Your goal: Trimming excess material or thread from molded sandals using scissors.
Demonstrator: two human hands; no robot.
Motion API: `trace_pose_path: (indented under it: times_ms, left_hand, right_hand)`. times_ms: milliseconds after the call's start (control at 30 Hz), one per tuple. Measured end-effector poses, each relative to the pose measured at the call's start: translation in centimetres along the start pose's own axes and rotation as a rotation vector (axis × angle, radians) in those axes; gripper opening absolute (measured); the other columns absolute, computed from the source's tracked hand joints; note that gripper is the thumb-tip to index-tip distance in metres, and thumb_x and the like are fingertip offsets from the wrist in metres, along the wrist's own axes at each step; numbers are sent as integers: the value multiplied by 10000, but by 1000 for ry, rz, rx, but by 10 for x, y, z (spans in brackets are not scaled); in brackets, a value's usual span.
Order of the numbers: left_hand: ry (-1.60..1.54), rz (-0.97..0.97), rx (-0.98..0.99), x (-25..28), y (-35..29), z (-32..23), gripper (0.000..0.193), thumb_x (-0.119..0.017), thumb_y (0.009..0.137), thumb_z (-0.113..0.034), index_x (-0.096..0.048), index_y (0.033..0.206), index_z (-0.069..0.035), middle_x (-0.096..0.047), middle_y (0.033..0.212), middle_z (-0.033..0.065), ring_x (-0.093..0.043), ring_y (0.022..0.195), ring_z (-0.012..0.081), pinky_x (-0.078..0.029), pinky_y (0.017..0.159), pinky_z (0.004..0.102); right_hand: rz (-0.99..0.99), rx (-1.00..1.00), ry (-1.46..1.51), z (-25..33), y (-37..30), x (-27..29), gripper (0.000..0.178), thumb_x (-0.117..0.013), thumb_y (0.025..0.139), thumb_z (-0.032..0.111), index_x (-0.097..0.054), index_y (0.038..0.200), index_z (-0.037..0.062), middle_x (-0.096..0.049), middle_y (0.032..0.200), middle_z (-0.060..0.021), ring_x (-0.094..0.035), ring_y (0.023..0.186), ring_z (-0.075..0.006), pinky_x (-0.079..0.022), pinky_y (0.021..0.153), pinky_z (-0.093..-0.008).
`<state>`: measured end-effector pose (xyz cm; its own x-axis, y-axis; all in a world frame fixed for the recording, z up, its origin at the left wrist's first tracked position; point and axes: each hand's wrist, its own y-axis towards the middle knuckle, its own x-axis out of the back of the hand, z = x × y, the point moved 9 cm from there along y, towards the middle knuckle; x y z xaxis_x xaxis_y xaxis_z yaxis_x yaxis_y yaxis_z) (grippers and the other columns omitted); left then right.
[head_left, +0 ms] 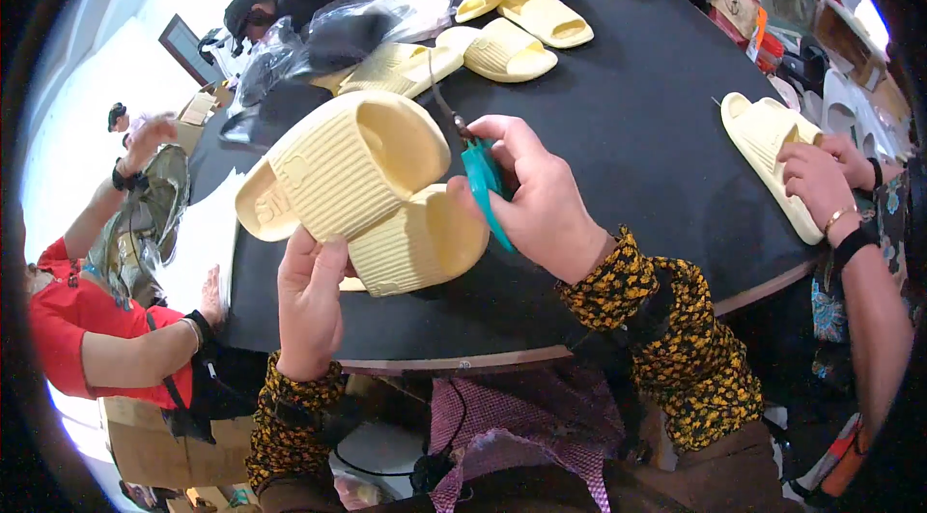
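Note:
My left hand (311, 305) pinches the edge of a pale yellow ribbed slide slipper (338, 165) between thumb and fingers, its toe end tilted up over the table. A matching slipper (415, 247) overlaps beneath it to the right; whether my left hand holds that one too I cannot tell. My right hand (555, 199) is wrapped round the teal handles of a pair of scissors (480, 175). Their dark blades point up and away, just right of the upper slipper. Whether the blades touch anything is not clear.
More yellow slippers (507, 49) lie across the far side of the black table (637, 127), beside clear plastic bags (261, 78). At right, a co-worker's hands rest on another slipper (763, 141). A person in red sits at left, one hand by white sheets (208, 233).

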<state>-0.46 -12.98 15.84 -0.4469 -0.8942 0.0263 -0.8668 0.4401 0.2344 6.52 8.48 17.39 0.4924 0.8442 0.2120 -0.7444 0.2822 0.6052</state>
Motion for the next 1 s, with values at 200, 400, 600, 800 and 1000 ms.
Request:
trace_pose_path:
  times_ms: [200,400,600,800,1000]
  left_hand:
    - [104,58,-26,-7,-5,2,295,-479,918,-42,-487,1203,35,-608,1084,72,-565,957,115,-451,816,250]
    - [30,165,62,-27,-11,-5,345,-492,866,47,-455,1208,53,-599,1110,87,-550,1025,131,-425,896,250]
    - [480,198,93,-8,-21,-5,415,-551,770,17,-485,1176,-34,-617,872,108,-600,788,143,-466,737,258]
    - [982,396,-256,-18,-37,-53,334,-571,697,3,-555,1028,-38,-595,818,108,-564,817,270,-434,804,348]
    - [1250,633,-635,-37,-65,-52,279,-595,681,-17,-572,957,-55,-597,798,55,-539,834,237,-366,887,389]
  right_hand:
    - [-2,-25,99,-13,-4,-12,478,-711,783,205,-462,1144,15,-623,892,-151,-638,791,-234,-507,680,-356]
    - [-47,-307,446,-34,-4,-7,420,-636,794,24,-446,1169,17,-585,902,-42,-566,776,-66,-494,666,-204]
    - [-76,-313,403,-41,4,10,375,-601,800,33,-465,1148,8,-578,935,-42,-556,742,-66,-487,608,-205]
    - [-23,-330,453,-40,15,27,405,-641,776,148,-491,1128,14,-574,912,-30,-559,698,-69,-466,526,-207]
    - [107,-355,433,-49,19,38,375,-650,780,113,-503,1112,20,-602,851,-36,-570,668,-73,-460,501,-204]
